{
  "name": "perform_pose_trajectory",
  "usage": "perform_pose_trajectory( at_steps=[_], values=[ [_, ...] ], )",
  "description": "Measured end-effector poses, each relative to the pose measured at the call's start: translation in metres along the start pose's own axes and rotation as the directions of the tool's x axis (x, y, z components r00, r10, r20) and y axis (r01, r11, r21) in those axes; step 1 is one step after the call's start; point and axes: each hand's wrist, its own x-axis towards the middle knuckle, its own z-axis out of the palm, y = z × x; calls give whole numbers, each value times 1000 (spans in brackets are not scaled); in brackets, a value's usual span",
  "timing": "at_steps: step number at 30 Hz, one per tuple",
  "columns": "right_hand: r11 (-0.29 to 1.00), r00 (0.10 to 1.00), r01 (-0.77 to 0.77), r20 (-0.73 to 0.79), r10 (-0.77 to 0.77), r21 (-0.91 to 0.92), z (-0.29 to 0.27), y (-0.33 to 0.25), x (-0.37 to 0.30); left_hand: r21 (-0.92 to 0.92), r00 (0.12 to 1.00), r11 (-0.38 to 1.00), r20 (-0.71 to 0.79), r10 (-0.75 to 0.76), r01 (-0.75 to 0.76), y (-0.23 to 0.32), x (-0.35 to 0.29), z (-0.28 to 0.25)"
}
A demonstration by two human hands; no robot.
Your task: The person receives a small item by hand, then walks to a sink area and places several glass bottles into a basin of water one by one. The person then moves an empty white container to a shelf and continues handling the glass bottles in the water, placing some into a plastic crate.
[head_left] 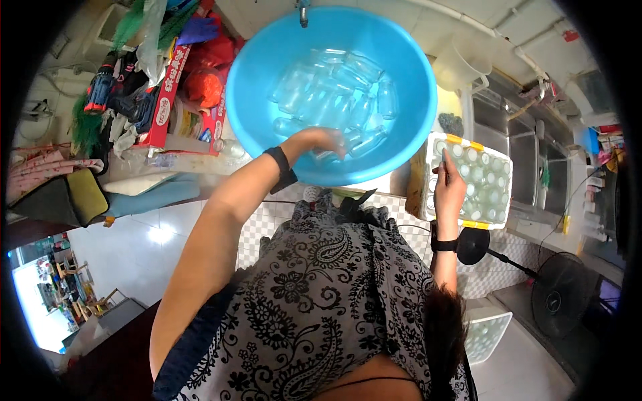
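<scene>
A large blue plastic basin (251, 120) holds many clear bottles (324, 107), most lying on their sides. My left hand (326, 140) reaches over the basin's near part, beside the bottles there. Its fingers are smeared by motion, and whether they grip a bottle cannot be made out. To the right of the basin stands a white crate with yellow strips (473, 225), packed with upright clear bottles (487, 180). Over the crate's left side is my right hand (450, 192), its index finger stretched out and apart from the thumb. Nothing shows in it.
A tap (303, 15) hangs over the basin's far rim. At the left lie a red box (164, 110), power tools (100, 87) and folded cloths (150, 194). A translucent jug (461, 63) stands behind the crate. Lower right are a black fan (562, 294) and another white crate (487, 334).
</scene>
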Motion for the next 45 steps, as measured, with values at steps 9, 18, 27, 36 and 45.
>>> perform_pose_trajectory(
  at_steps=[9,18,27,36,45],
  values=[
    [999,1000,3,27,-2,-32,2,1,-5,54,967,966,-46,-251,253,-3,4,-12],
    [999,999,37,15,-37,4,6,-11,3,79,975,980,-144,-172,184,-50,19,-11],
    [999,998,46,50,-47,5,9,-10,-1,10,964,1000,-266,-26,29,-41,13,-9],
    [998,996,59,70,-61,26,14,-7,-2,332,844,914,-536,-21,234,-89,14,-81],
    [999,997,24,66,-26,29,7,-3,-8,656,967,713,-128,-219,248,-75,27,-68]
  ],
)
